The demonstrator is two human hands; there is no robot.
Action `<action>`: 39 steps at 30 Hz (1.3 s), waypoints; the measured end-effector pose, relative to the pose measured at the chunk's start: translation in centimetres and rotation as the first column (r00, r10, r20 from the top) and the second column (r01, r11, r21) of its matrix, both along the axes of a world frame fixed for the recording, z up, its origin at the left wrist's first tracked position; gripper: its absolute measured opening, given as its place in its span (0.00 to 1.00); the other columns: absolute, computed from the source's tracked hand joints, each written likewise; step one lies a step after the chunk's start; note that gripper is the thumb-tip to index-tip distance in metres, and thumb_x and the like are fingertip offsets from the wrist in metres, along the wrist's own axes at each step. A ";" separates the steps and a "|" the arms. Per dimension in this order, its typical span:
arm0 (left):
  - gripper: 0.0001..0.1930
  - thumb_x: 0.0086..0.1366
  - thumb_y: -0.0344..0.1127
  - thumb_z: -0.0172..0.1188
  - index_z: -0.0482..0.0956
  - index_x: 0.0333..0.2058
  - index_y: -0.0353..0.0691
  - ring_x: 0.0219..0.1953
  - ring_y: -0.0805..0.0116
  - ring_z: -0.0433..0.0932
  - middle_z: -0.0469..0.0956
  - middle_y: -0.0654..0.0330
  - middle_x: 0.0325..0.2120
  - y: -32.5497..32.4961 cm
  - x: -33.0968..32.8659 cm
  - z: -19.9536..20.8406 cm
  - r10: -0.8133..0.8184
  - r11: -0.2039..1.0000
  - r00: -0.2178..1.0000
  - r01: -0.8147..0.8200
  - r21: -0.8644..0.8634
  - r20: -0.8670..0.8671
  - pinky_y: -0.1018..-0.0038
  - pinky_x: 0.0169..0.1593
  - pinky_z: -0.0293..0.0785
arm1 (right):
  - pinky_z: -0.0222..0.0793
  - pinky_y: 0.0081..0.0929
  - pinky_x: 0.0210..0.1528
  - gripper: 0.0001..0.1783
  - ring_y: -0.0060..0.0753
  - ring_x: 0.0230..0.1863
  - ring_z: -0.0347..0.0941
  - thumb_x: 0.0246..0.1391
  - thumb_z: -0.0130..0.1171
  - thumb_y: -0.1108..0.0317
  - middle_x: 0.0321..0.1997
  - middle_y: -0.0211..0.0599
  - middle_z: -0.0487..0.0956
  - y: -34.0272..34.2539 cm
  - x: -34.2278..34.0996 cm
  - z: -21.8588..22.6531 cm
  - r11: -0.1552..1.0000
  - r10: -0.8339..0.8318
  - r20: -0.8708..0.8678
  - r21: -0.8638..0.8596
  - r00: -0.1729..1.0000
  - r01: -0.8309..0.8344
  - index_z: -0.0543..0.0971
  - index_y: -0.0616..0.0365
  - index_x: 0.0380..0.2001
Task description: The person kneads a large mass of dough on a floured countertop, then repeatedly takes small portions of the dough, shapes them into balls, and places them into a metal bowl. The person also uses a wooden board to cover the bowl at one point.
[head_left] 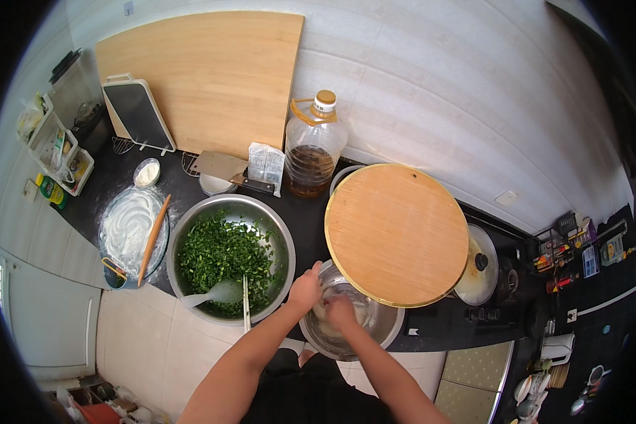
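My left hand is closed on the rim of a steel bowl in front of me. Inside that bowl is a pale, dough-like mass. My right hand reaches down into it, its fingers blurred by motion and partly hidden. To the left, a larger steel basin holds chopped greens. A translucent spoon and a pair of pale chopsticks rest in the greens. A round wooden board overhangs the far right part of the dough bowl.
A rolling pin lies across a floured round surface at left, near a small flour bowl. Behind the basin are a cleaver and a large oil jug. A lidded pan sits right of the board.
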State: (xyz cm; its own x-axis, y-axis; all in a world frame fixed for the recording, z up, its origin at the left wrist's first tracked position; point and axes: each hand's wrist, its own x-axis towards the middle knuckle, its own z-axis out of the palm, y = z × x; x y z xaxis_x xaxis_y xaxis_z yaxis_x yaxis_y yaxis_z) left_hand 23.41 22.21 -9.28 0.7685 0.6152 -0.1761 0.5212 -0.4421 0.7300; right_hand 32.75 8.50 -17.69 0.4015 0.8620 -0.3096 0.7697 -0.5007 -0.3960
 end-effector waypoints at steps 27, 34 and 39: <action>0.25 0.56 0.29 0.53 0.61 0.54 0.39 0.35 0.43 0.74 0.74 0.41 0.34 -0.2 -0.3 -0.3 0.012 0.999 0.999 -0.014 0.045 0.053 0.56 0.39 0.71 | 0.63 0.43 0.49 0.18 0.53 0.47 0.69 0.44 0.46 0.77 0.45 0.52 0.73 2.9 -1.6 1.5 0.836 -0.292 -0.257 0.399 0.921 0.376 0.72 0.59 0.42; 0.25 0.56 0.30 0.53 0.62 0.54 0.39 0.35 0.43 0.74 0.74 0.41 0.34 -0.1 -0.1 0.2 -0.001 0.999 1.000 0.000 0.054 0.023 0.56 0.40 0.71 | 0.67 0.40 0.43 0.13 0.51 0.40 0.72 0.41 0.49 0.70 0.36 0.50 0.76 0.8 -2.7 6.2 0.971 0.178 -0.285 0.207 0.942 -0.121 0.78 0.60 0.31; 0.25 0.56 0.30 0.53 0.61 0.54 0.39 0.36 0.43 0.74 0.74 0.41 0.34 0.0 -0.1 0.1 -0.002 0.998 1.000 0.001 0.057 0.025 0.57 0.40 0.71 | 0.68 0.39 0.42 0.13 0.50 0.39 0.73 0.45 0.49 0.69 0.35 0.49 0.77 -1.7 -0.9 5.7 0.947 -0.044 -0.391 0.277 0.920 0.162 0.78 0.60 0.34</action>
